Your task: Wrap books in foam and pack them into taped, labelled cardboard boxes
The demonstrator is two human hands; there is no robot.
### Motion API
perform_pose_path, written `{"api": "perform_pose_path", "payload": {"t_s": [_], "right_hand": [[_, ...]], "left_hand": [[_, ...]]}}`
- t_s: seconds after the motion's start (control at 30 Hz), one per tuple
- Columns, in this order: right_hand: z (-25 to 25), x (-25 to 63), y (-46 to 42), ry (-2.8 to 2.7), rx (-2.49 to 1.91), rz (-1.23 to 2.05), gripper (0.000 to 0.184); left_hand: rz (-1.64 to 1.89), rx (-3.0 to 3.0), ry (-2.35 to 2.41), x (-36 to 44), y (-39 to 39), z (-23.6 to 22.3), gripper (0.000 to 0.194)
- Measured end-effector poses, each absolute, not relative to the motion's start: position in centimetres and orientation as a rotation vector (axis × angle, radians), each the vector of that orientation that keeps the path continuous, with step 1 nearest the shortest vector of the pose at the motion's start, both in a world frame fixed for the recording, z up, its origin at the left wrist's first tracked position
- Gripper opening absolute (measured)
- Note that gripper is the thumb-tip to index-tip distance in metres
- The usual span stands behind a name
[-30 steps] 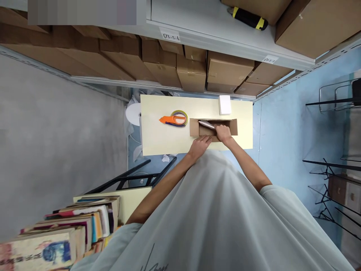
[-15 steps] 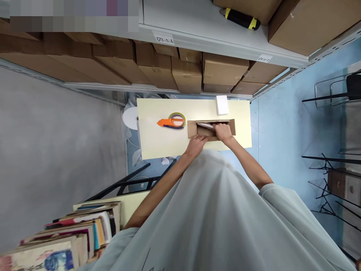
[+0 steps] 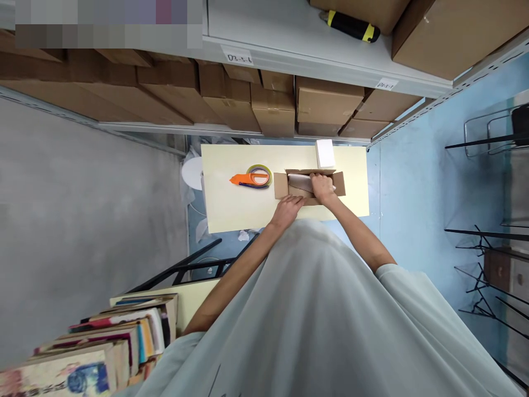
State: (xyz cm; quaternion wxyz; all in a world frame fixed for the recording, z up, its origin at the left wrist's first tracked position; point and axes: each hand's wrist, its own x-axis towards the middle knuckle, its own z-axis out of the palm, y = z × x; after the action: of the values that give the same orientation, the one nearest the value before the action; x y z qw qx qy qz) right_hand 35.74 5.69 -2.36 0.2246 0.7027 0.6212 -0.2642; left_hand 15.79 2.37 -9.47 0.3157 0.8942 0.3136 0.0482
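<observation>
An open brown cardboard box lies on a pale yellow table. Inside it is a whitish wrapped item. My right hand reaches into the box with its fingers curled on that item. My left hand rests against the box's near side, fingers bent over the flap. An orange tape dispenser with a roll of tape sits just left of the box. A small white box stands at the table's far edge.
Shelves with many brown cartons run behind the table. A black and yellow tool lies on the upper shelf. Stacked books fill the lower left, black wire racks stand at the right, and a white roll lies left of the table.
The box's far flap has come up and the wrapped item sits deeper in the box. My right hand has shifted slightly toward the far side.
</observation>
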Motion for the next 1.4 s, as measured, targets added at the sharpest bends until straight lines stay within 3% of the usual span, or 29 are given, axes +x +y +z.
{"api": "perform_pose_path", "payload": {"t_s": [0.27,0.53,0.73,0.87,1.0,1.17,1.3,1.4], "right_hand": [[-3.4,35.3,1.9,1.826,2.041,-0.429,0.053],[-3.6,34.6,2.7,1.837,1.978,-0.529,0.052],[-1.8,36.0,2.9,1.808,2.011,-0.57,0.053],[0.5,38.3,-0.1,1.808,2.165,-0.542,0.052],[1.6,40.8,-3.0,1.73,2.346,-0.482,0.042],[0.5,41.9,-2.8,1.84,2.259,-0.65,0.037],[-1.1,40.7,0.1,1.898,2.05,-0.799,0.053],[-2.4,39.2,1.7,1.853,1.934,-0.782,0.051]], "left_hand": [[0.12,2.378,0.833,15.7,1.8,-9.5,0.06],[0.123,2.373,0.852,16.0,1.8,-9.6,0.061],[0.343,2.274,0.967,15.0,1.8,-8.5,0.03],[0.635,2.06,1.42,13.6,2.7,-8.7,0.042],[0.585,1.702,1.669,13.8,4.2,-9.5,0.068],[0.56,1.719,1.521,15.0,4.3,-9.0,0.053],[0.546,1.796,1.421,15.4,3.7,-8.4,0.055],[0.535,1.856,1.344,15.6,3.3,-8.5,0.055]]}}
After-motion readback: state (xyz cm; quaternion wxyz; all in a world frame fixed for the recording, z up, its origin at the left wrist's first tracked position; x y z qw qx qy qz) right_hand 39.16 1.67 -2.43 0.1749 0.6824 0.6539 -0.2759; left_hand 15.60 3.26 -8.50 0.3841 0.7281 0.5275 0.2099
